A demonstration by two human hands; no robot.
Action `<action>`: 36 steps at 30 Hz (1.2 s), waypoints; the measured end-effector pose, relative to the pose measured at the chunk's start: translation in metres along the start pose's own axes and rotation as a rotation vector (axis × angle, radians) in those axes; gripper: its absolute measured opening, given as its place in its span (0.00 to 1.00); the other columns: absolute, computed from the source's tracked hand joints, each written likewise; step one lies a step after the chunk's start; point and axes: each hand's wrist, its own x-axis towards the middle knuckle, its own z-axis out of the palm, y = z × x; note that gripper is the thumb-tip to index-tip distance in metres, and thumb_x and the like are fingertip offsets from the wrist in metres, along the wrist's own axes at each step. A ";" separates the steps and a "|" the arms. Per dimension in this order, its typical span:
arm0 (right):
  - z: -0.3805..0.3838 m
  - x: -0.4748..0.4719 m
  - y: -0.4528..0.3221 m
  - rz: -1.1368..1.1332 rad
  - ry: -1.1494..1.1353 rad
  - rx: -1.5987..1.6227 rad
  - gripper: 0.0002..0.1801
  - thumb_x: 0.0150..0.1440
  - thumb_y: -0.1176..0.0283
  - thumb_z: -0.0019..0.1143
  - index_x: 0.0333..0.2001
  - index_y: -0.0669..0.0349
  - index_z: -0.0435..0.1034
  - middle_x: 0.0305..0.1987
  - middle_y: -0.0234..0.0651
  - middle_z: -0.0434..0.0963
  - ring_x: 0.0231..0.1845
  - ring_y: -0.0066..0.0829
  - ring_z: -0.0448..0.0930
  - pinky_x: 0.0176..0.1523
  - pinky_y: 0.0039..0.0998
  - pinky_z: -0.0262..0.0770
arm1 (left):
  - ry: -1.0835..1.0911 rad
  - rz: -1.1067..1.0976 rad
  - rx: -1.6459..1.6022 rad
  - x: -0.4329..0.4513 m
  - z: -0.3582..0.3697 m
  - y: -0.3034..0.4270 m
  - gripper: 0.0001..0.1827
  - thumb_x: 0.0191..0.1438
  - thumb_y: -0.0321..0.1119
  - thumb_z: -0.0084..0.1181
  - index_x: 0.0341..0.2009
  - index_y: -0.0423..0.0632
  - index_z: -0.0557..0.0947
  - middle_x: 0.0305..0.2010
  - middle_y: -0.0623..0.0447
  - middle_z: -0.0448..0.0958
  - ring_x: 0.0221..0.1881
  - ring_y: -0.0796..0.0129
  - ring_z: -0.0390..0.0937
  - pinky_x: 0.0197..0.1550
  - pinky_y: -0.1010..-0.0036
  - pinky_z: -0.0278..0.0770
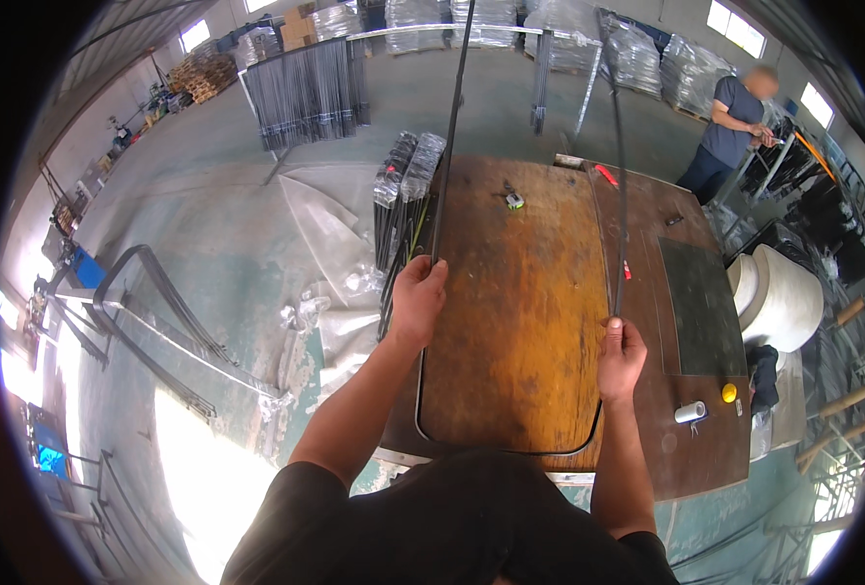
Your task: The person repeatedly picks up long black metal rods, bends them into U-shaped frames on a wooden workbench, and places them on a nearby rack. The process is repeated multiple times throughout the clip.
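A long, thin black U-shaped frame (506,452) lies with its rounded end over the near part of a worn wooden tabletop (520,307), close to my body. Its two long sides run up and away past the top of the view. My left hand (419,301) grips the left side near the table's left edge. My right hand (620,358) grips the right side, thumb on top, near the seam with the brown board. A tape measure (514,200) rests on the tabletop's far part, between the frame's two sides.
On the brown board (696,446) are a red tool (606,175), a white roll (690,412) and a yellow round object (729,393). Plastic-wrapped black bundles (403,175) stand left of the table. A co-worker (729,131) stands at the far right. Racks hold black strips (308,95).
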 end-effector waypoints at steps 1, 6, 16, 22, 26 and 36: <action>-0.001 0.002 -0.001 -0.061 -0.007 0.033 0.18 0.78 0.61 0.53 0.40 0.64 0.76 0.23 0.16 0.62 0.22 0.09 0.59 0.25 0.22 0.52 | 0.001 0.030 0.023 -0.002 0.002 0.006 0.10 0.73 0.35 0.59 0.38 0.47 0.78 0.24 0.63 0.68 0.21 0.81 0.62 0.23 0.77 0.58; 0.005 0.003 -0.003 -0.210 0.001 0.090 0.19 0.80 0.59 0.49 0.36 0.57 0.66 0.26 0.19 0.62 0.22 0.10 0.59 0.25 0.21 0.52 | 0.015 0.239 0.277 -0.008 0.011 0.010 0.12 0.75 0.40 0.57 0.38 0.51 0.76 0.24 0.65 0.67 0.22 0.81 0.65 0.24 0.78 0.61; 0.023 0.008 -0.025 -0.232 0.082 0.250 0.21 0.80 0.55 0.47 0.37 0.58 0.67 0.24 0.18 0.59 0.23 0.10 0.56 0.26 0.20 0.48 | -0.100 0.457 0.402 -0.016 0.017 0.015 0.14 0.78 0.40 0.52 0.38 0.48 0.76 0.27 0.65 0.66 0.26 0.83 0.61 0.27 0.79 0.61; 0.028 0.015 -0.031 -0.273 0.081 0.300 0.21 0.80 0.55 0.48 0.36 0.59 0.68 0.25 0.17 0.59 0.23 0.09 0.56 0.26 0.20 0.47 | -0.080 0.428 0.361 -0.021 0.022 0.035 0.14 0.78 0.39 0.53 0.39 0.45 0.76 0.27 0.62 0.65 0.29 0.79 0.60 0.31 0.75 0.64; 0.028 0.021 -0.039 -0.264 0.064 0.314 0.22 0.79 0.54 0.49 0.36 0.59 0.68 0.24 0.17 0.59 0.23 0.09 0.56 0.26 0.21 0.46 | -0.082 0.411 0.293 -0.023 0.025 0.047 0.14 0.78 0.38 0.52 0.39 0.44 0.76 0.27 0.61 0.65 0.31 0.78 0.61 0.32 0.73 0.65; 0.038 0.024 -0.045 -0.354 0.078 0.234 0.23 0.79 0.53 0.48 0.35 0.58 0.66 0.25 0.20 0.61 0.22 0.11 0.57 0.26 0.22 0.48 | -0.030 0.481 0.281 -0.018 0.029 0.062 0.13 0.78 0.38 0.52 0.39 0.44 0.76 0.28 0.62 0.66 0.31 0.79 0.62 0.33 0.75 0.65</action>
